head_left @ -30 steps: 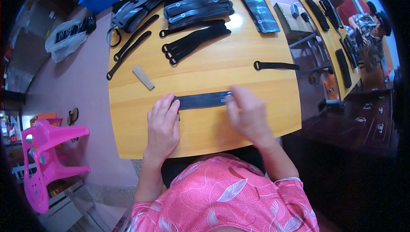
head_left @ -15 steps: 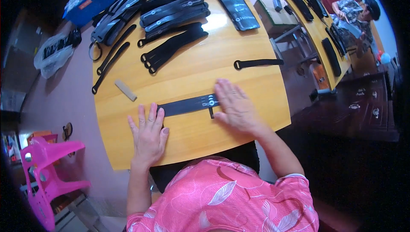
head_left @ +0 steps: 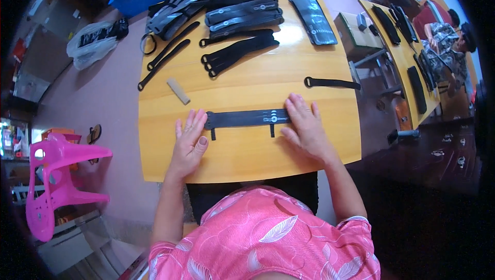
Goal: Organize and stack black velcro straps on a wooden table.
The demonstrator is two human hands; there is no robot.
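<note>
Flat on the wooden table [head_left: 237, 164] lies a long, narrow black strip [head_left: 240, 119] with white print near its right end. Two short black tabs stick out from its near edge. My left hand [head_left: 188, 143] rests at the strip's left end, fingers stretched out and touching it. At the other end my right hand [head_left: 308, 131] lies flat, its fingers spread and covering the strip's tip. Neither hand grips anything. Beyond the strip is a bundle of black straps with end loops [head_left: 237, 53]. A single looped strap [head_left: 332, 82] lies to the right.
A small beige bar [head_left: 178, 91] lies left of the strip. Black printed packages [head_left: 245, 14] are piled at the back, and a black pouch [head_left: 313, 19] lies far right. A pink stool [head_left: 67, 151] stands left. A person [head_left: 448, 45] sits by another table.
The view has shifted, so the table appears farther right. My left hand has eased off the strip's left end, and a second tab now shows. My right hand stays on the right end.
</note>
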